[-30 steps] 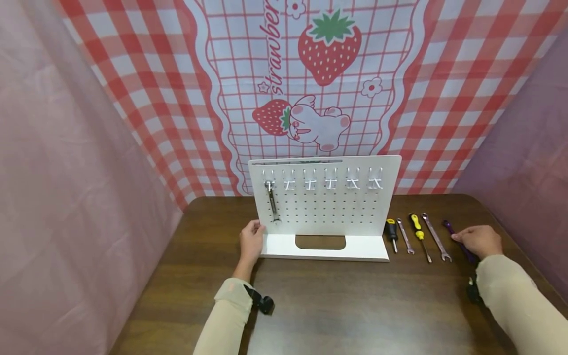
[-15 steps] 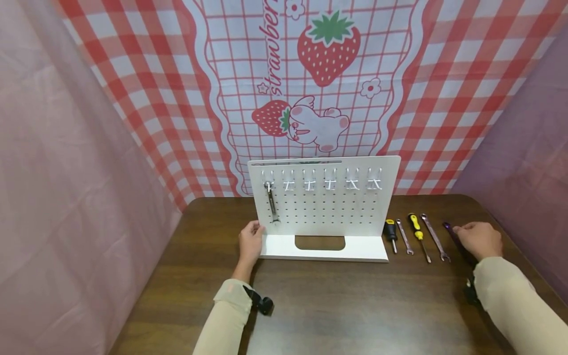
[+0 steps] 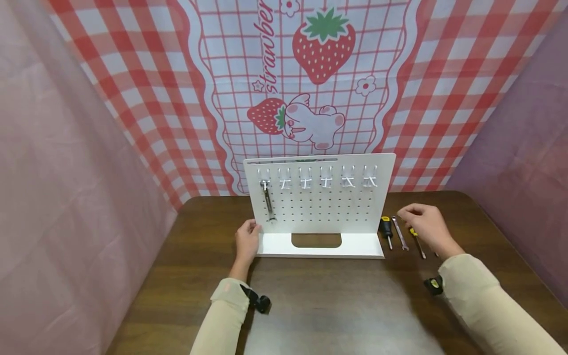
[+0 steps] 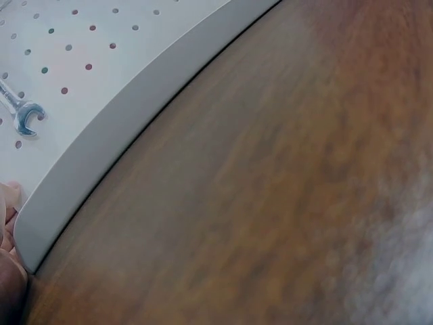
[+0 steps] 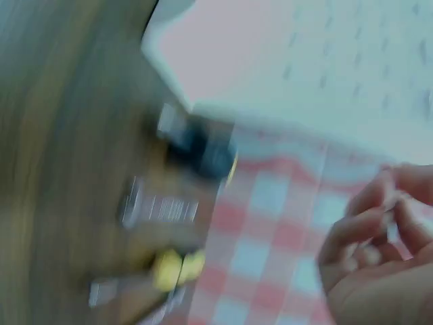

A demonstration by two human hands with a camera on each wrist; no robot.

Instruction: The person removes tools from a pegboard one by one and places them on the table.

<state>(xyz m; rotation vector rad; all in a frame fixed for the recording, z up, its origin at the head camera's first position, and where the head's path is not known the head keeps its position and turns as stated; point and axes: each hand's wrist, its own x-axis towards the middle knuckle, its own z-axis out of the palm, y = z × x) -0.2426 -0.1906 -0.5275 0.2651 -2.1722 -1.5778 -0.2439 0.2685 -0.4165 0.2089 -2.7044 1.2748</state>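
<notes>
My left hand (image 3: pixel 246 240) grips the lower left edge of the white pegboard (image 3: pixel 361 244); its fingers show at the board's corner in the left wrist view. A silver wrench (image 3: pixel 268 201) hangs from the leftmost hook, its open end (image 4: pixel 27 116) visible in the left wrist view. Right of the board, my right hand (image 3: pixel 427 228) is above the tool row, thumb and fingers pinched together. It holds the purple wrench, mostly hidden by the fingers; only a thin sliver (image 5: pixel 391 227) shows in the blurred right wrist view.
Right of the board lie a black-and-yellow screwdriver (image 3: pixel 387 229), a small wrench (image 3: pixel 401 234) and a yellow screwdriver (image 3: pixel 418 244), partly under my right hand. Another wrench's tip (image 3: pixel 436 255) peeks out. Several more hooks (image 3: pixel 326 177) line the board's top. A checked cloth (image 3: pixel 461 98) hangs behind.
My right hand has lifted the purple wrench from the table's right side and moved left over the other tools. The left hand stays at the board's edge.
</notes>
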